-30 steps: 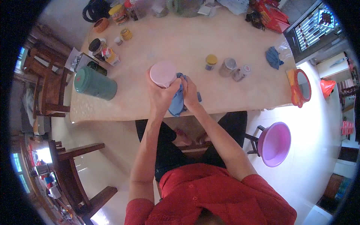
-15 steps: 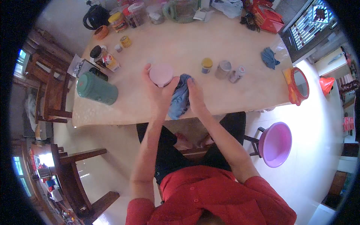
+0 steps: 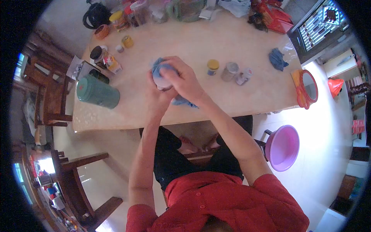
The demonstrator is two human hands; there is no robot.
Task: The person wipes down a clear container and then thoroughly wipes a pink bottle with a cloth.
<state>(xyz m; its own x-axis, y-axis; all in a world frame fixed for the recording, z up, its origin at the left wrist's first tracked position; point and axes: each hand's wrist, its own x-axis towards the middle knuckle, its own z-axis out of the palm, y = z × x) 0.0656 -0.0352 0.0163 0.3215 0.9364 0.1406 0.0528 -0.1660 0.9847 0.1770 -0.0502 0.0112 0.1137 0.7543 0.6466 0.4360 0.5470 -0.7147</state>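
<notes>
A container with a pale pink lid (image 3: 162, 83) is held above the near part of the table by my left hand (image 3: 155, 97), whose fingers wrap round its side. Over the lid, my right hand (image 3: 181, 79) presses a blue cloth (image 3: 157, 69) onto the top. Part of the cloth hangs below my right wrist. The cloth and my fingers hide most of the lid.
A green flask (image 3: 98, 92) lies at the left of the table (image 3: 135, 112). Small jars (image 3: 213, 67) stand to the right, near another blue cloth (image 3: 278, 59) and a red-framed mirror (image 3: 310, 88). A purple basin (image 3: 283, 148) is beyond the table's edge.
My right hand has moved left and up with the blue cloth, from beside the container onto its lid. My left hand still holds the container.
</notes>
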